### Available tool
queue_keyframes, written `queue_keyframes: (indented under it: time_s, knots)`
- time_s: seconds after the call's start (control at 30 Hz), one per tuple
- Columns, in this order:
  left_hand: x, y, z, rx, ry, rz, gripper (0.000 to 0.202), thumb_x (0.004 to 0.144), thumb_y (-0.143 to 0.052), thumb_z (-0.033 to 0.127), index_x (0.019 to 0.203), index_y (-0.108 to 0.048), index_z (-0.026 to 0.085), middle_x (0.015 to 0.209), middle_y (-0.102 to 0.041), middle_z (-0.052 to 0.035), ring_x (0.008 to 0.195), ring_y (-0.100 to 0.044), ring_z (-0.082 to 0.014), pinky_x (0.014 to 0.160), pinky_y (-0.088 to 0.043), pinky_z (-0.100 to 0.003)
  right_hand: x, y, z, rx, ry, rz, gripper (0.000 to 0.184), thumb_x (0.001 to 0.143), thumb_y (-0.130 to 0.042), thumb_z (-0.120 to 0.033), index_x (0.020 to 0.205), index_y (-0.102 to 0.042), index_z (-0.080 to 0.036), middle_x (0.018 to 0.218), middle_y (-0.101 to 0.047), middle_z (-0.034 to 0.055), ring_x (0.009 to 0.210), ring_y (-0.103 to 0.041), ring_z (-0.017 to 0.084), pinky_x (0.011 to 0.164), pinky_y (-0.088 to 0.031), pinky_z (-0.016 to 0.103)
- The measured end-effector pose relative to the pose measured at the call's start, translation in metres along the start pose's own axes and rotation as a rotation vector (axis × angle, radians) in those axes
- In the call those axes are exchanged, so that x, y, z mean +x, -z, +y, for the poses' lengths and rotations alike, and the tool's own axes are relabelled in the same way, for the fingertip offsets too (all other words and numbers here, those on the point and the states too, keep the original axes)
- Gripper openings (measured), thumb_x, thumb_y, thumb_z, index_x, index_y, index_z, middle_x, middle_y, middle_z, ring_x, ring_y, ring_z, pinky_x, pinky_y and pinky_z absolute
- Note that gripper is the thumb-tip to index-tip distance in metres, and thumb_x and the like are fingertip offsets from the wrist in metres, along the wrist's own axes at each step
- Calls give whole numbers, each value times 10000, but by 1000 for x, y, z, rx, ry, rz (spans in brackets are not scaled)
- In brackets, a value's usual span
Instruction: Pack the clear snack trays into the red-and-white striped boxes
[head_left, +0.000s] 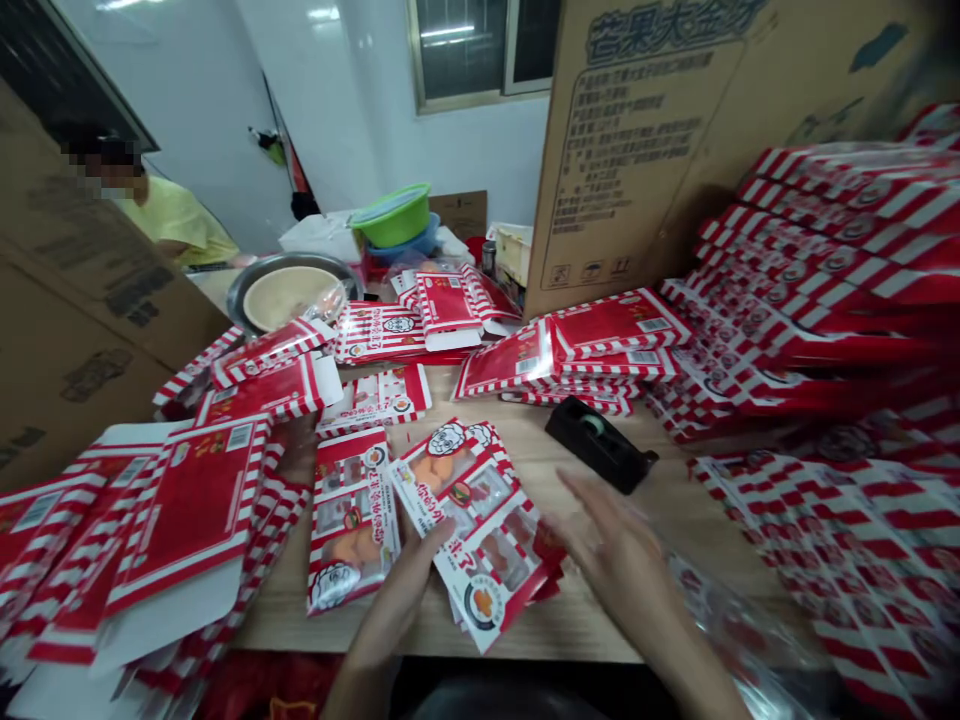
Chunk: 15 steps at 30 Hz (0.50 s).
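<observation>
A red-and-white striped printed cardboard packet lies on the light wooden tabletop. The left hand is at its lower edge, fingers curled and touching it; whether they grip it, I cannot tell. The right hand hovers just right of it, fingers open and spread. A second packet lies just left of it, and a black tape dispenser sits beyond it.
</observation>
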<state>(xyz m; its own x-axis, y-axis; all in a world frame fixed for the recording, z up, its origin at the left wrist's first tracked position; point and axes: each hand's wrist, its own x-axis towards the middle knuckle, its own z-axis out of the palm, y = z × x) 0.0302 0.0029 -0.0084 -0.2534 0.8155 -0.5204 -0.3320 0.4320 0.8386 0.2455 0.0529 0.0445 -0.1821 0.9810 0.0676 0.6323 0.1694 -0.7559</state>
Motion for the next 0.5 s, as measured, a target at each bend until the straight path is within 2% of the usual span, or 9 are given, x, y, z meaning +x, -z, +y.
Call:
queue_keyframes:
  time_s: [0.03, 0.1, 0.17, 0.23, 0.3, 0.4, 0.5]
  knots:
    - [3, 0, 4, 98, -31, 20, 509, 730, -690, 432, 1143, -624, 142, 1167, -672, -138, 1145, -589, -319, 1014, -434, -456, 8, -4, 1, 61, 5, -33, 629, 789, -525, -515, 1289, -536, -134, 1296, -557, 183, 1181, -541, 321, 968, -447, 460]
    - [10, 2, 15, 283, -113, 102, 470, 752, -659, 415, 1147, -622, 163, 1256, -623, -121, 1223, -528, -306, 1058, -390, -440, 14, -20, 4, 201, -23, -183, 748, 798, -503, -501, 1423, -345, -121, 1441, -409, 177, 1305, -427, 285, 1050, -377, 448]
    - [17, 9, 27, 447, -194, 250, 491, 793, -608, 373, 1244, -551, 185, 1438, -454, -98, 1376, -331, -274, 1144, -247, -417, 10, -39, 5, 309, -91, -271, 774, 830, -455, -500, 1470, -226, -129, 1482, -351, 160, 1349, -369, 251, 1096, -318, 430]
    - [25, 22, 36, 608, -240, 438, 575, 832, -546, 362, 1361, -416, 181, 1558, -214, -100, 1452, -72, -269, 1171, -103, -456, 2, -53, 5, 377, -185, -228, 785, 851, -412, -523, 1485, -168, -129, 1510, -302, 148, 1385, -304, 235, 1128, -263, 415]
    - [34, 37, 39, 754, -224, 589, 688, 820, -549, 401, 1413, -316, 142, 1576, -73, -160, 1439, 68, -343, 1133, -89, -578, -5, -59, 4, 436, -270, -152, 810, 854, -402, -559, 1490, -151, -125, 1525, -270, 145, 1403, -259, 233, 1141, -234, 406]
    - [44, 49, 34, 959, -178, 665, 819, 721, -657, 432, 1392, -339, 85, 1535, -95, -285, 1396, 71, -480, 1008, -189, -721, -12, -55, 4, 482, -329, -89, 857, 841, -431, -606, 1491, -151, -122, 1540, -224, 152, 1415, -216, 237, 1149, -208, 408]
    - [48, 47, 27, 1132, -182, 629, 752, 713, -669, 317, 1362, -389, 61, 1477, -197, -361, 1379, -44, -525, 943, -231, -747, -30, -53, 18, 526, -326, -195, 879, 850, -476, -567, 1501, -67, -141, 1545, -196, 166, 1400, -256, 244, 1119, -273, 435]
